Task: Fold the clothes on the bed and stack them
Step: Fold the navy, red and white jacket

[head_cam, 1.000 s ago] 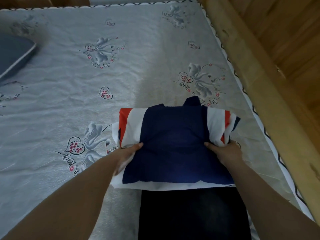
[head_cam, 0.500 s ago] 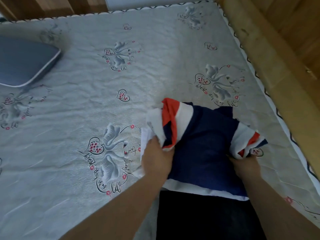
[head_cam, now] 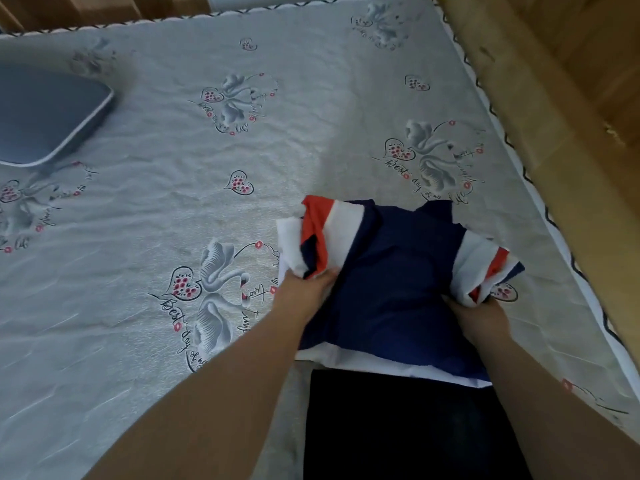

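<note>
I see my left hand and right hand each with a grip holding a side of the folded shirt, which lies between them above the black garment on the bed

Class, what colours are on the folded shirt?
Navy, white and red shirt, seen in the head view.
</note>
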